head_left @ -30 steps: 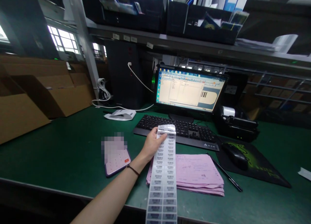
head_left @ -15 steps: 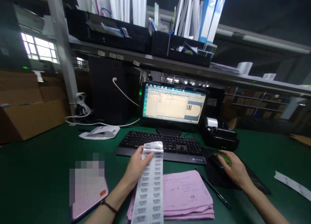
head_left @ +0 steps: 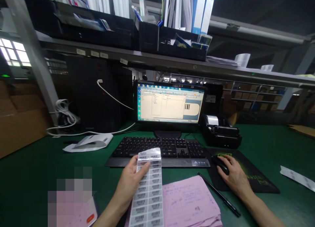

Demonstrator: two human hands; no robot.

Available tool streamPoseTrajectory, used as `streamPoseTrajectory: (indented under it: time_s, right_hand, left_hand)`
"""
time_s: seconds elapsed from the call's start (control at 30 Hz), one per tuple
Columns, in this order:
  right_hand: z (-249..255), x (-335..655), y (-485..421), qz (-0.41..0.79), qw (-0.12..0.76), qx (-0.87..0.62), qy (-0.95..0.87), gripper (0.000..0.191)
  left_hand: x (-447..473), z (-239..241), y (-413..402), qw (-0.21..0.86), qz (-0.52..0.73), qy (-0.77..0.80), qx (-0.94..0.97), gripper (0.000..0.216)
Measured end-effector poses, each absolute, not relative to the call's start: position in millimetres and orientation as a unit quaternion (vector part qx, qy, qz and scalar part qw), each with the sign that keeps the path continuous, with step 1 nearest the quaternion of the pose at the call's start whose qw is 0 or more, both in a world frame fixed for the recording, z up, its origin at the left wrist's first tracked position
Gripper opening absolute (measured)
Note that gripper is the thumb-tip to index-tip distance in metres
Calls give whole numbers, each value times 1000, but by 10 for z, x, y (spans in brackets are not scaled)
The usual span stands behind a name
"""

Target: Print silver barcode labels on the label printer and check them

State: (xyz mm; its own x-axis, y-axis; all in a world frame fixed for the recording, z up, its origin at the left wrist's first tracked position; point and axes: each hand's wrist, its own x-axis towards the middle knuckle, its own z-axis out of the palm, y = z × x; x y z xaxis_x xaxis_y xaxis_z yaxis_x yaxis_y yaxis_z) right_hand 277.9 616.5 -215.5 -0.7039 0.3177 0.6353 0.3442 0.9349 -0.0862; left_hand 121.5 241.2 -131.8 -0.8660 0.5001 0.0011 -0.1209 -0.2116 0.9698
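Observation:
My left hand (head_left: 131, 179) pinches a long strip of barcode labels (head_left: 155, 191) near its top end, the thumb lying across the front. The strip hangs down over a stack of pink paper sheets (head_left: 189, 200). On the right, my right hand (head_left: 235, 176) wraps over a black computer mouse (head_left: 221, 165), which rests on a dark mouse pad (head_left: 258, 181) with green lettering. Between the pink sheets and the pad lies a black pen (head_left: 221, 197). A black keyboard (head_left: 157, 148) sits just beyond the label strip, in front of the lit monitor (head_left: 169, 104).
A black label printer (head_left: 220, 133) stands right of the monitor. Folded white paper (head_left: 91, 142) and a white cable (head_left: 81, 133) lie left of the keyboard. A pink-backed, partly blurred object (head_left: 81, 210) is at lower left. Another label strip (head_left: 297, 177) lies far right. Overhead runs a shelf (head_left: 147, 56).
The view has shifted, so the shelf and monitor sit further left. My right hand has settled further left on the mouse and more of the pad shows. My left hand still holds the labels.

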Motion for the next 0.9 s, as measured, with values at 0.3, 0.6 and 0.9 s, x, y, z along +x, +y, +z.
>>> streamPoseTrajectory:
  time_s: [0.3, 0.6, 0.9]
  right_hand:
    - [-2176, 2794, 6170, -31, 338, -159, -927, 38]
    - [-2162, 2792, 6167, -43, 334, -176, -925, 42]
    - [-2179, 2834, 6201, -40, 321, -192, -927, 48]
  left_hand:
    - [1215, -1316, 2424, 197, 754, 606, 159, 42]
    - [1200, -1333, 2416, 188, 755, 606, 166, 41]
    - [1228, -1333, 2426, 175, 769, 593, 164, 41]
